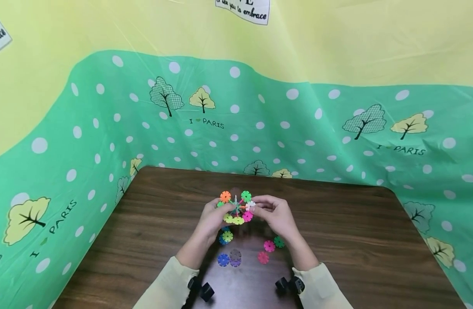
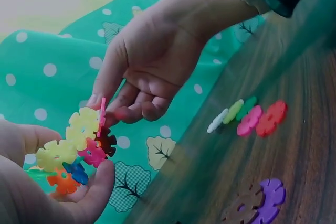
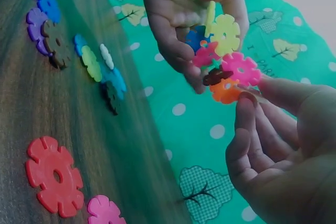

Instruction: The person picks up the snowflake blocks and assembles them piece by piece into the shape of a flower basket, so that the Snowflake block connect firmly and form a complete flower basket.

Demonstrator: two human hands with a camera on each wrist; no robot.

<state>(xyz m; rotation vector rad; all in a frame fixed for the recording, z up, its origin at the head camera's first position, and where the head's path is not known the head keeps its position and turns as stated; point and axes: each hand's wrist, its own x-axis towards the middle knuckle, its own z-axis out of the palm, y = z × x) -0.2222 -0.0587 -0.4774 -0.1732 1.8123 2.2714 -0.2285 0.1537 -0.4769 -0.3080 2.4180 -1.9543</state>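
Above the table, my left hand [image 1: 213,219] grips a cluster of joined plastic snowflake discs [image 1: 236,207] in orange, green, yellow, pink and white. In the right wrist view, the cluster's yellow disc [image 3: 224,33] and blue disc [image 3: 197,39] sit by the left palm. My right hand [image 1: 275,214] pinches the cluster's right edge between thumb and fingertips, at a pink disc [image 3: 240,69] and beside a white disc [image 1: 250,206]. Dark brown and orange discs show near the middle of the cluster, partly hidden by the others.
Loose discs lie on the brown wooden table [image 1: 159,240]: a blue disc [image 1: 223,259], brown and purple ones overlapping, and a yellow-green disc [image 1: 227,236] over blue at left. Pink discs [image 1: 269,246] and a green disc [image 1: 279,241] lie at right. A green dotted curtain [image 1: 221,141] hangs behind.
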